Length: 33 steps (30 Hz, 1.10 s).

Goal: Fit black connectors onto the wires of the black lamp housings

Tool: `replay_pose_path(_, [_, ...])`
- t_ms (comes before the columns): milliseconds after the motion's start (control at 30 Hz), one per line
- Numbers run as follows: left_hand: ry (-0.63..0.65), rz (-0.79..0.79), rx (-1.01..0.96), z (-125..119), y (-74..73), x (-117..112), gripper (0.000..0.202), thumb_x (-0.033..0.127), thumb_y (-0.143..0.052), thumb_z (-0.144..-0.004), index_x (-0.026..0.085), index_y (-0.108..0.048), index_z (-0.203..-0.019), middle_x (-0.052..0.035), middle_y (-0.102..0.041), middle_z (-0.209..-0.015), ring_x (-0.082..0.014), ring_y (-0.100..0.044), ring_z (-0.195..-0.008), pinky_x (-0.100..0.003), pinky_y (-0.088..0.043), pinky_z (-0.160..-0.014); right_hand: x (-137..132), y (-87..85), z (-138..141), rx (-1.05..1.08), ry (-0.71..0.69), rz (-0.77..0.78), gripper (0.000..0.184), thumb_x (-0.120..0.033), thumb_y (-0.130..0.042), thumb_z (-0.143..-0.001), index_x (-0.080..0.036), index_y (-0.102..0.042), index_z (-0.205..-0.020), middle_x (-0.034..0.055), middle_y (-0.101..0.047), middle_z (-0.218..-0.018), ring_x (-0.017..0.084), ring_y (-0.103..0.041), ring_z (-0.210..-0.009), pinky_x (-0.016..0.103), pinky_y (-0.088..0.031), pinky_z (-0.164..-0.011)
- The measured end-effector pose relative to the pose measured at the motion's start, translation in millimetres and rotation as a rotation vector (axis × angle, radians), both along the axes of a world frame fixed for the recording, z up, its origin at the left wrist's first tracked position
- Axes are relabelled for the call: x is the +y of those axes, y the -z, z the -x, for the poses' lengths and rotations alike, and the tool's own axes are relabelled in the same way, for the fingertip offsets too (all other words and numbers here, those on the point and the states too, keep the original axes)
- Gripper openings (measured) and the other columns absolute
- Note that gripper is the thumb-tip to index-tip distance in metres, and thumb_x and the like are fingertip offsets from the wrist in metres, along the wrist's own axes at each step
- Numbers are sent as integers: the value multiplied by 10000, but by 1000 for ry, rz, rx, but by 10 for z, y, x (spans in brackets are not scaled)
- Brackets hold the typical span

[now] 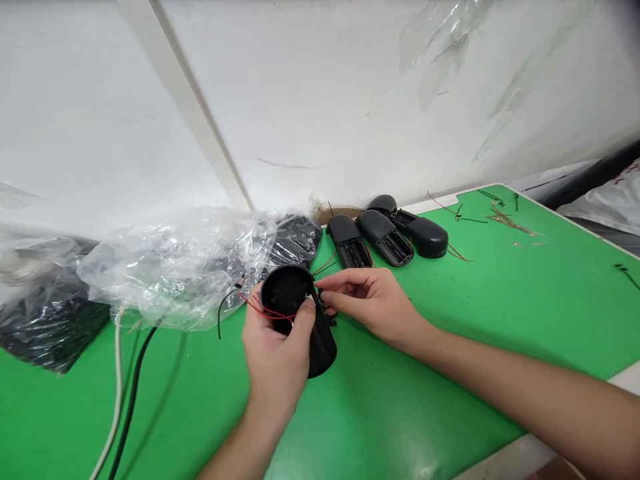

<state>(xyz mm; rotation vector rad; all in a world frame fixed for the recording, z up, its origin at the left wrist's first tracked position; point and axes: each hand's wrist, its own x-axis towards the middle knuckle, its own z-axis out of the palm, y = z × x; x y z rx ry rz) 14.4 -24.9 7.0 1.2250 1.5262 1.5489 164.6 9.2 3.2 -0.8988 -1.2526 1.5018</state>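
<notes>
My left hand (277, 357) is shut around a black plastic oval housing (286, 293), holding it upright with its rounded end up. Thin red wires (265, 308) and a black wire (223, 303) run from the housing past my left thumb. My right hand (367, 308) reaches in from the right, with its thumb and fingertips pinched at a wire by the housing's edge. The hand hides the exact grip. Several similar black housings (385, 237) with open battery compartments lie on the green mat (400, 380) beyond my hands.
A clear plastic bag (170, 267) of black parts lies at the back left, with a dark bagged heap (50, 327) beyond it. White and black cables (130, 393) cross the mat's left side. Loose wires (505, 217) lie at the back right, against a white wall (325, 100).
</notes>
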Motion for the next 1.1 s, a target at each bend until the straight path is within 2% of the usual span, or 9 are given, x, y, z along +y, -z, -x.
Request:
replay_pose_path(167, [0, 43, -37, -6, 3, 12, 360, 315, -771, -749, 118, -599, -996, -50, -664, -859, -178, -637, -770, -246, -503, -604, -29, 4, 6, -12, -14, 11, 198, -223, -791, -796, -148, -794, -980, 39, -760, -839, 123, -707, -706, 238, -596, -689])
replay_pose_path(400, [-1, 65, -31, 8, 26, 25, 385, 341, -788, -739, 124, -607, -1001, -53, -669, -868, -183, -628, -779, -265, -514, -640, -34, 7, -5, -57, -15, -62, 192, -182, -748, -813, -150, -797, -996, 31, -758, -850, 132, -722, -739, 241, -608, -704])
replay_pose_path(767, [6, 70, -5, 23, 59, 44, 399, 337, -780, -745, 106, -603, -1018, -54, -665, -881, -165, -616, -775, -245, -508, -638, -16, 9, -33, -93, -36, -79, 203, -175, -721, -822, -133, -794, -1007, 35, -751, -843, 132, -713, -747, 253, -605, -720])
replay_pose_path(1100, [5, 74, -2, 21, 8, 22, 371, 318, -776, -735, 115, -603, -992, -36, -652, -846, -153, -614, -746, -229, -500, -614, -8, -29, -18, -28, -55, 40, 155, -200, -770, -803, -137, -747, -943, 26, -736, -802, 136, -708, -697, 279, -618, -703])
